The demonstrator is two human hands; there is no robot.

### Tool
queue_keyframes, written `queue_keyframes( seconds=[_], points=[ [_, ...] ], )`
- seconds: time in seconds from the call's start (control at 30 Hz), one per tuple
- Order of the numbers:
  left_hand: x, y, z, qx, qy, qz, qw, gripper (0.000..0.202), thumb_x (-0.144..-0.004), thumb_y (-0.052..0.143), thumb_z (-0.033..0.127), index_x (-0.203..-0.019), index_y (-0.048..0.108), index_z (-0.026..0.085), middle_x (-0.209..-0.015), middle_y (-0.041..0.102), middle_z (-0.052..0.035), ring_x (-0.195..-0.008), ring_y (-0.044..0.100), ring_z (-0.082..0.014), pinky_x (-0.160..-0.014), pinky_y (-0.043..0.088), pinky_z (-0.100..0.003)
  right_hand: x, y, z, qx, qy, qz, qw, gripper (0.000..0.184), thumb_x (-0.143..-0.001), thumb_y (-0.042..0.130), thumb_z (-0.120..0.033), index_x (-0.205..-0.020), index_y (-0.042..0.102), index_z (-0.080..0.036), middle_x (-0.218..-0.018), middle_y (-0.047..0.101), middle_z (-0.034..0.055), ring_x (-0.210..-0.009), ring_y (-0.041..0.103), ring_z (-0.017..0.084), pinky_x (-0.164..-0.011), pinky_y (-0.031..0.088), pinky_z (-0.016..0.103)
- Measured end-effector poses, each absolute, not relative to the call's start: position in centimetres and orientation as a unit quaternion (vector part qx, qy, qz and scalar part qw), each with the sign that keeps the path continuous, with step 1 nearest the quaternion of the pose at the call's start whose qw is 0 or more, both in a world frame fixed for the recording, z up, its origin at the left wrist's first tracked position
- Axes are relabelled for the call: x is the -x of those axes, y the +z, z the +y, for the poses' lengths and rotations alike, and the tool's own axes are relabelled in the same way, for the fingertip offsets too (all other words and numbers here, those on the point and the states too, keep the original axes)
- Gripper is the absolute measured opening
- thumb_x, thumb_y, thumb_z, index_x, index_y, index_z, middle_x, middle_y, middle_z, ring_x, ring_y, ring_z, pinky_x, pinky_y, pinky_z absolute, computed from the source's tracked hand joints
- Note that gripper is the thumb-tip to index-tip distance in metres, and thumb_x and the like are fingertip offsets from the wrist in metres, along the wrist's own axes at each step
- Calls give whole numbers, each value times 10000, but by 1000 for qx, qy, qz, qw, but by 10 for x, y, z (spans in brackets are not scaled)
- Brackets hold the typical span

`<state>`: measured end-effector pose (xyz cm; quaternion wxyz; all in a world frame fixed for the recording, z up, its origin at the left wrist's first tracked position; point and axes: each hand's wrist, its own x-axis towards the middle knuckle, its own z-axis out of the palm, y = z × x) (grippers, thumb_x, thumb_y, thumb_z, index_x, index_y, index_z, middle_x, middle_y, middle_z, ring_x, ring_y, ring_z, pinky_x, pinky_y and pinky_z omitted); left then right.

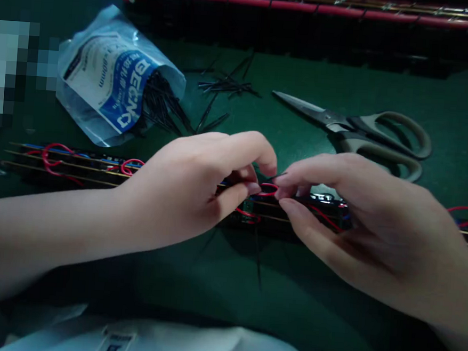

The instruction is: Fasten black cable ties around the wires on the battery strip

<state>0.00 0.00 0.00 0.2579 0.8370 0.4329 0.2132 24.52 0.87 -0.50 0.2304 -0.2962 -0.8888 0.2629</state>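
Note:
A long, narrow wired strip (93, 175) with brass-coloured rails lies across the table, and red wire loops (57, 152) rise from it. My left hand (218, 174) is closed over its middle, thumb and fingers pinching a small red wire (268, 193). Facing it, my right hand (347, 215) is closed too, its fingertips at a thin black cable tie (281, 175) beside the red wire. Another cable tie's dark tail (257, 262) hangs toward me from under the strip. My fingers hide part of the wire and tie.
A clear bag (108, 76) spills black cable ties (162, 103) at the upper left, with loose ties (228, 84) beside it. Scissors (342, 124) lie open behind my right hand. Along the far edge runs a dark assembly with a thick red cable (270, 4).

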Motion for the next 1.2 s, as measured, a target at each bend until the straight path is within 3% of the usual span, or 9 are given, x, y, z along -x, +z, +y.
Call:
queue_keyframes(
  seconds=[0.13, 0.47, 0.7, 0.83, 1.03, 1.13, 1.2],
  points=[
    [2, 0, -1, -863, 190, 423, 200, 184, -997, 636, 78, -968, 757, 213, -855, 763, 40, -818, 712, -115, -701, 501, -222, -244, -4, 10, 297, 267, -887, 233, 86, -1088, 599, -214, -1170, 619, -230, -1054, 740, -24, -930, 714, 75, -871, 585, 186],
    [4, -6, -1, -892, 209, 374, 145, 180, -1001, 629, 83, -1015, 769, 196, -875, 810, 11, -861, 726, -153, -771, 558, -270, -245, -3, 11, 276, 282, -888, 234, 82, -1076, 625, -131, -1098, 663, -201, -1002, 733, 3, -919, 688, 94, -793, 555, 231],
    [2, -2, -3, -877, 220, 392, 169, 192, -1020, 605, 101, -971, 749, 218, -838, 794, 28, -824, 709, -138, -720, 536, -268, -247, -4, 13, 270, 275, -895, 225, 122, -1054, 605, -111, -1125, 639, -204, -1025, 729, -8, -940, 677, 68, -789, 536, 192],
    [2, -2, -3, -870, 233, 397, 175, 185, -1008, 620, 94, -976, 749, 223, -843, 789, 35, -814, 713, -134, -706, 528, -264, -247, -5, 13, 261, 282, -889, 249, 136, -1034, 604, -126, -1136, 635, -210, -1037, 717, 11, -961, 668, 100, -820, 554, 237],
    [0, 3, -1, -857, 215, 418, 211, 172, -1054, 597, 162, -964, 732, 216, -844, 771, 19, -793, 700, -142, -706, 523, -274, -246, -7, 10, 155, 233, -941, 190, 130, -1038, 615, -130, -957, 687, -203, -920, 699, 26, -935, 587, 178, -854, 487, 370],
    [-1, 4, 0, -859, 211, 412, 217, 184, -1060, 579, 159, -948, 718, 206, -828, 763, 14, -780, 687, -139, -701, 519, -271, -246, -9, 11, 179, 233, -938, 185, 212, -1052, 607, -126, -857, 672, -178, -860, 664, 32, -845, 546, 155, -773, 455, 340],
    [0, 5, 0, -862, 214, 404, 218, 180, -1056, 582, 154, -943, 714, 196, -811, 754, 11, -761, 672, -133, -692, 514, -265, -246, -9, 11, 187, 232, -935, 194, 183, -1045, 600, -118, -904, 704, -171, -897, 681, 39, -847, 555, 149, -769, 474, 319]
  ],
)
